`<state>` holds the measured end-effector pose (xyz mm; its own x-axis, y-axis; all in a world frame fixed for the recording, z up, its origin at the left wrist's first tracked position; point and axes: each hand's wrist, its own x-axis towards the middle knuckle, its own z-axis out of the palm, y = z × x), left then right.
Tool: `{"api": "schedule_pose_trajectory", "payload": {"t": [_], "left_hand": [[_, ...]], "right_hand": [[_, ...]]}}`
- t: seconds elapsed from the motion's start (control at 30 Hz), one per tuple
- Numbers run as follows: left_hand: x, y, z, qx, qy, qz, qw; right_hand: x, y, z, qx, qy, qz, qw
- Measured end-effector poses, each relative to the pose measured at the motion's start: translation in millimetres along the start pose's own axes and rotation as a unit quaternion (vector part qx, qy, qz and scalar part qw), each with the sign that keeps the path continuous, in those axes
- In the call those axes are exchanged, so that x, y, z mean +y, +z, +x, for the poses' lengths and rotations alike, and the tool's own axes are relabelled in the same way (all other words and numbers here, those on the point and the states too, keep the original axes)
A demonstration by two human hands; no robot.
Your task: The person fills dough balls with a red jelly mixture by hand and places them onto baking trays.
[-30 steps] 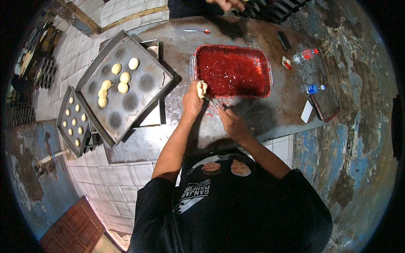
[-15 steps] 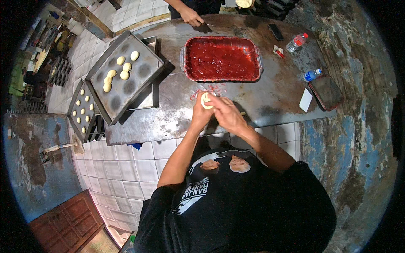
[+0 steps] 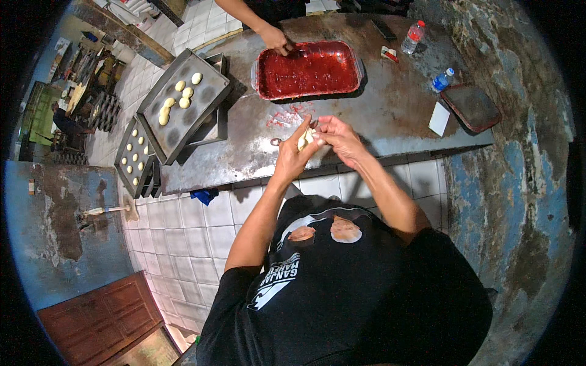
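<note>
My left hand [image 3: 292, 155] cups a piece of pale dough [image 3: 305, 140] just over the table's near edge, and the fingers of my right hand [image 3: 337, 138] pinch that same piece from the other side. Red smears mark the metal table top [image 3: 256, 155] around and beyond my hands. Farther back lies a rectangular glass dish [image 3: 317, 73] of red filling. A co-worker's hand [image 3: 276, 39] reaches into its back left part; what it holds is partly hidden.
At left, stacked metal trays [image 3: 204, 94] carry several dough balls, and a lower tray [image 3: 132, 177] more. To the right are two plastic bottles [image 3: 412, 39], [image 3: 441, 82], a dark phone [image 3: 383, 29], a white card [image 3: 439, 119] and a dark rectangular pan [image 3: 473, 107]. Tiled floor [image 3: 213, 244] shows below.
My hands left the dish's edge and came together on the dough; the utensil formerly in my right hand is out of sight. The co-worker's hand moved down into the dish.
</note>
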<state>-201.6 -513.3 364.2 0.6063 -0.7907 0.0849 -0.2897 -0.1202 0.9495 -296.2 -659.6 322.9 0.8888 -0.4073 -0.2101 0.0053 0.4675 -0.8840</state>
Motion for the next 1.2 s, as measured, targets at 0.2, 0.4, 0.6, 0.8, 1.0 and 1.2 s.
{"api": "schedule_pose_trajectory", "payload": {"t": [0.2,0.4,0.6,0.8,1.0,1.2], "left_hand": [[-2,-39,-21,-0.033,-0.014,0.112,0.993],[12,-61,-41,0.045,-0.086,0.008,0.995],[-37,-117,-67,0.051,-0.161,-0.082,0.982],[-34,-150,-41,0.13,-0.152,-0.334,0.921],[-97,-233,-24,0.327,-0.065,-0.195,0.922],[-144,-348,-30,0.387,-0.123,-0.353,0.843]], "right_hand": [[-52,61,-37,-0.114,-0.185,-0.284,0.934],[-24,57,15,-0.194,-0.069,-0.096,0.974],[-27,138,19,-0.198,-0.21,-0.296,0.911],[38,192,53,-0.098,-0.424,-0.371,0.82],[91,291,120,-0.141,0.122,-0.03,0.982],[125,386,264,-0.267,0.247,-0.172,0.916]]}}
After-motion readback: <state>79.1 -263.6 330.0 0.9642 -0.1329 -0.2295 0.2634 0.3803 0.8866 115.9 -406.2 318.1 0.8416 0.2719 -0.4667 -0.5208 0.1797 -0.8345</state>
